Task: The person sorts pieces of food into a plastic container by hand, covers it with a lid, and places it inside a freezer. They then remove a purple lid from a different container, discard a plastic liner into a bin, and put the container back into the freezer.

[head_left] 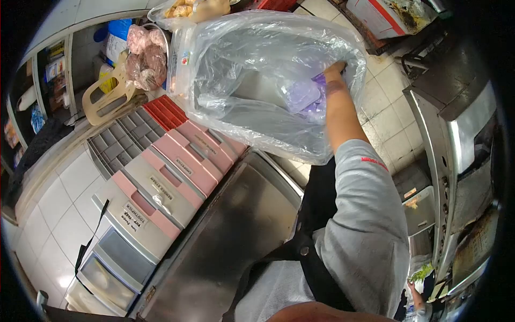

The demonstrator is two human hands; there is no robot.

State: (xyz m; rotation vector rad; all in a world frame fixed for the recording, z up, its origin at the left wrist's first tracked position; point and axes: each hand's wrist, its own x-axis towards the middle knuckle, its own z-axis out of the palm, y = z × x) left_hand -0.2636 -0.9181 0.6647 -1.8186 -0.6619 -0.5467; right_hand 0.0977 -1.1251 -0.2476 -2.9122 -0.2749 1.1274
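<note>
My right hand [336, 71] reaches into a large clear plastic bag [230, 118] spread wide at the top of the view. Beside the hand, inside the bag, is crumpled translucent purple plastic [306, 97]; some of it lies against the wrist. My fingers are mostly hidden by the plastic and the wrist, so their grip does not show. The arm wears a grey sleeve [370, 214]. My left hand is outside the view.
Labelled pink and grey drawers [161, 188] stand by a steel surface [230, 214]. Bagged meat [146, 59] sits near a beige chair [110, 91]. Steel kitchen equipment [461, 129] lines the right. Another person's hand [414, 292] shows at lower right.
</note>
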